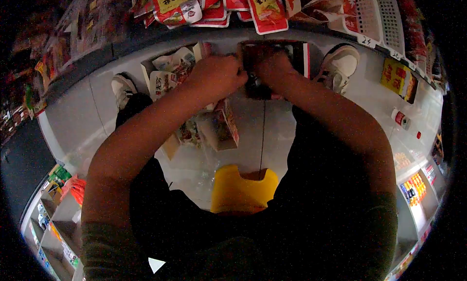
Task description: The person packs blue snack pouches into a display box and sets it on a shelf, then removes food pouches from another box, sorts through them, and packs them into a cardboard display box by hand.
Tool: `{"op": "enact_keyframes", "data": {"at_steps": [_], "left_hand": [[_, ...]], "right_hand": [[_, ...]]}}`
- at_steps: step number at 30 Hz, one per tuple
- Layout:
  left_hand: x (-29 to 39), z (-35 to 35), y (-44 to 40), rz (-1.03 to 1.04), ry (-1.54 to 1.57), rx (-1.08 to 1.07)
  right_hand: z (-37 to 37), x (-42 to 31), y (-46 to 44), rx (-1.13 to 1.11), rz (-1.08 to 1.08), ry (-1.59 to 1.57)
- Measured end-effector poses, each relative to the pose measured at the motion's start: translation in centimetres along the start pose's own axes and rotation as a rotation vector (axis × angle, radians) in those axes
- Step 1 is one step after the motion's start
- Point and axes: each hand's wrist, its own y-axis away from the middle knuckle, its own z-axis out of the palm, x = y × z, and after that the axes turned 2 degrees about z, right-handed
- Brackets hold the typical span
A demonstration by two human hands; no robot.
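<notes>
A dark-inside open box (306, 61) with a white and red edge stands on the floor between my shoes. My left hand (221, 75) is closed at the left side of this box, its fingertips turned toward it. What it holds, if anything, is hidden. My right hand (276, 69) reaches over the box, its fingers lost in the dark and smeared. Left of the box, partly behind my left forearm, is an open carton (145, 72) with printed snack packets (169, 62) in it. More opened cardboard (220, 135) lies beneath that forearm.
Red snack pouches (267, 11) hang over the shelf edge ahead, beside a white perforated basket (389, 18). A yellow stool (243, 191) is under me. At right are a yellow package (398, 79) and a white container (401, 119). Shelving (63, 215) stands behind left.
</notes>
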Motion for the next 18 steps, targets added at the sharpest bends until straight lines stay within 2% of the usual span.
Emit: {"op": "enact_keyframes", "data": {"at_steps": [1,3,4,6,7,9,12,13,15,18], "left_hand": [[0.1,0.0,0.1,-0.007,-0.012,0.025],[-0.2,0.4,-0.1,0.012,-0.006,0.032],[-0.3,0.4,-0.1,0.032,-0.003,0.04],[0.2,-0.2,0.3,0.008,-0.006,0.014],[0.5,-0.6,0.4,-0.013,-0.01,-0.012],[0.4,-0.3,0.3,-0.016,-0.022,-0.012],[0.1,0.3,0.0,0.0,-0.02,0.004],[0.0,0.4,-0.1,0.018,-0.006,0.019],[0.1,0.3,-0.2,-0.006,-0.029,0.019],[0.2,0.4,-0.4,-0.012,-0.056,0.04]], "right_hand": [[-0.9,-0.1,0.0,0.095,0.036,0.002],[-3.0,0.3,0.2,-0.271,0.109,-0.064],[-2.5,0.2,0.0,-0.271,0.106,-0.064],[-1.7,0.1,-0.5,-0.481,0.077,0.156],[-1.9,0.1,-0.5,-0.482,0.073,0.156],[-2.8,0.2,-0.2,-0.338,0.17,-0.102],[-0.6,0.6,-0.5,-0.265,0.176,-0.155],[-0.1,0.9,-0.6,-0.265,0.176,-0.155],[0.0,1.1,-0.6,-0.385,0.024,-0.025],[-1.9,1.4,0.0,-0.365,0.061,-0.102]]}}
